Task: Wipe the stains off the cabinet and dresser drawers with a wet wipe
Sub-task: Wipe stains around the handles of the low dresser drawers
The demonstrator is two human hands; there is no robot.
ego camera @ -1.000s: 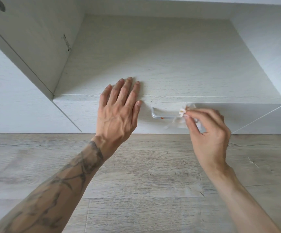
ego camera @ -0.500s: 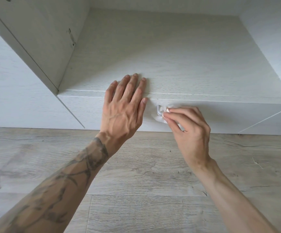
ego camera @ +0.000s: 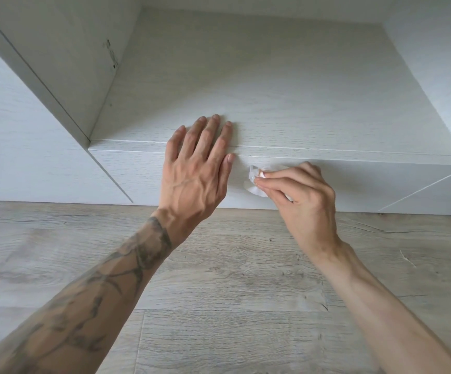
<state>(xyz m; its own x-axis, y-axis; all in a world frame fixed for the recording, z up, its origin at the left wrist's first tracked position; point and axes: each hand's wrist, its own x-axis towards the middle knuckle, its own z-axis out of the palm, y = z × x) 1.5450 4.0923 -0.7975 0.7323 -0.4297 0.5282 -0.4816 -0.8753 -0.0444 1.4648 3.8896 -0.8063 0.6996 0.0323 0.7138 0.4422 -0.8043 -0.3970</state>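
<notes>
The person's left hand (ego camera: 196, 174) lies flat with fingers spread and straight over the top front edge of the pale whitewashed wood-grain drawer (ego camera: 143, 176), the fingertips reaching onto the matching white shelf surface (ego camera: 259, 90) above it. Just beside it, at about three o'clock from the left thumb, the right hand (ego camera: 304, 197) is curled with thumb and forefinger pressed together, pinching a crumpled white wet wipe (ego camera: 254, 182) against the drawer's front face. The wipe sits just under the drawer's top edge, near its middle; whether a handle lies under it cannot be told. The left forearm carries dark tattoo lines. Below both arms, toward six o'clock, runs a grey-brown wood-plank floor (ego camera: 232, 306), meeting the base of the white cabinet (ego camera: 25, 147).
</notes>
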